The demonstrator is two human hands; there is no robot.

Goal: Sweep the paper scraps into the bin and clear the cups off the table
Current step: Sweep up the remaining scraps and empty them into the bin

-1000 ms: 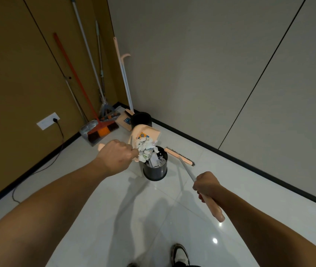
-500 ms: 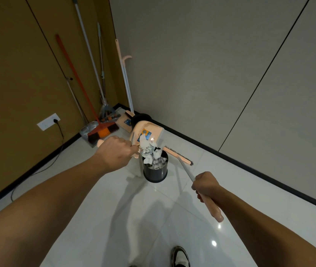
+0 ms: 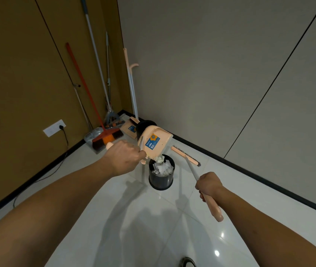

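Illumination is moderate and even, from overhead; two small specular highlights sit on the glossy floor tiles (image 3: 216,253) near the lower right; soft, doubled shadows of both arms spread across the tiles toward the lower centre; wide-angle distortion bows the wall seams (image 3: 280,68) and stretches the forearms at the lower corners; focus is soft throughout, with compression smearing on fine detail.

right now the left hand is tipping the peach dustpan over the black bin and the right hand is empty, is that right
Not quite. The right hand is not empty: it grips the handle of a peach broom, as the head view shows. The rest holds: the left hand tips the peach dustpan over the black bin, which holds paper scraps.
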